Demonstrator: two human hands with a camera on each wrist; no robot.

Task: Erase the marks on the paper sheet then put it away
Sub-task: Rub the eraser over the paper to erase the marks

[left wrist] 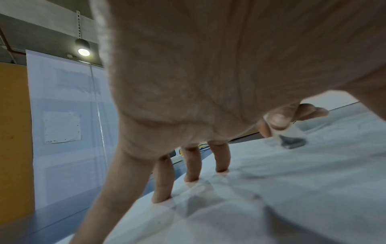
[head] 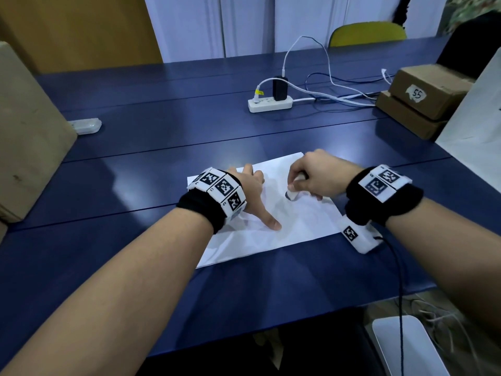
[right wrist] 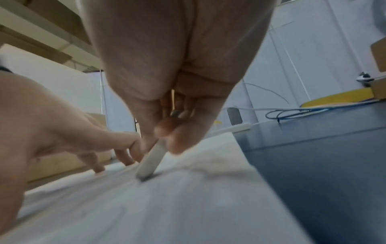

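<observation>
1. The eraser (head: 292,195) is a small white block with a grubby grey tip. Your right hand (head: 314,175) has it pinched between thumb and curled fingers, tilted, dirty end down on the paper sheet (head: 271,240).
2. The sheet is thin white paper, wrinkled and creased all over, lying flat on the table (head: 135,280) right under both your hands. Any marks on it are too faint to make out.
3. Just left of that pinch, your left hand (head: 252,196) is spread flat with straight fingers (left wrist: 163,181), tips pressing the sheet, holding nothing.
4. The table's a smooth dark blue surface with long seams.
5. Beyond the eraser sits a white power strip (head: 270,103) with a black adapter and white cables plugged in.
6. Off right of your grip there are stacked cardboard boxes (head: 423,99), the top one with a torn paper label handwritten "55".
7. Far left, a big plain cardboard box (head: 29,131) and a small translucent plastic case (head: 86,126).
</observation>
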